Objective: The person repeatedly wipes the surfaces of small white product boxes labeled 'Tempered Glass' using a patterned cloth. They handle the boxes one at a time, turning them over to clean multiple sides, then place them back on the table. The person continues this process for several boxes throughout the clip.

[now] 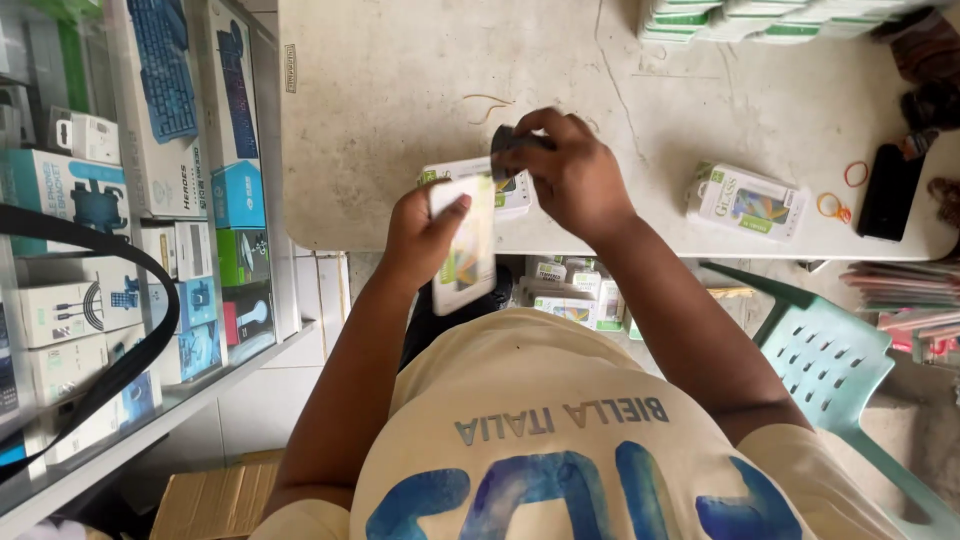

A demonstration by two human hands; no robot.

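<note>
Spreading across the top of the view, the pale table [400,110] looks hard, scuffed and cracked, and its front edge is the likely trouble spot: a flat white box [512,190] lies right at that edge, so a nudge from either wrist could tip it onto the boxes heaped on the floor below. Beside the table stands a green plastic chair [830,360] with a slotted seat. Further right on the table, a glossy white-and-green carton [748,201] rests apart from a black phone [890,192] and two loose rubber bands [845,190]. The left hand [425,235] grips a thin white packet [464,250] upright, just below the table edge; its smooth card could slip. The right hand [570,170] is closed around a small dark object [512,142], pinched at the fingertips, above the box; what it is I cannot tell.
</note>
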